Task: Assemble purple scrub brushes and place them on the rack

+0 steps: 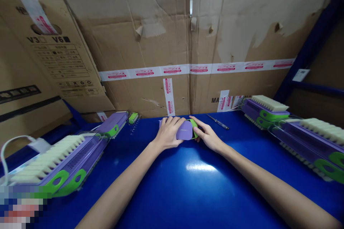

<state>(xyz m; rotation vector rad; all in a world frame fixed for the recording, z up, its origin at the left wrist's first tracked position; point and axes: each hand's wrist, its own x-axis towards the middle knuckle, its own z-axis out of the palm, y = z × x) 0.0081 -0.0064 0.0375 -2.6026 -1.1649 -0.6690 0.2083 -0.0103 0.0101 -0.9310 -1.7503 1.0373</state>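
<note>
At the far middle of the blue table, my left hand [169,133] is closed over a flat purple casing [185,130] with rounded corners. The hand hides most of its left part. My right hand [208,135] grips a bright green piece [194,128] at the casing's right end, thumb in front and index finger stretched along the top. Whether the green piece is joined to the purple casing I cannot tell. A thin screwdriver [218,122] with a clear handle lies on the table to the right of my right hand.
Purple-and-green brushes with cream bristles [61,161] stand along the left side, near a white cable [5,150]. More brushes [303,132] line the right. A small green box-like part [133,118] and springs [135,127] lie at the back left. Cardboard [145,46] walls the table's back edge.
</note>
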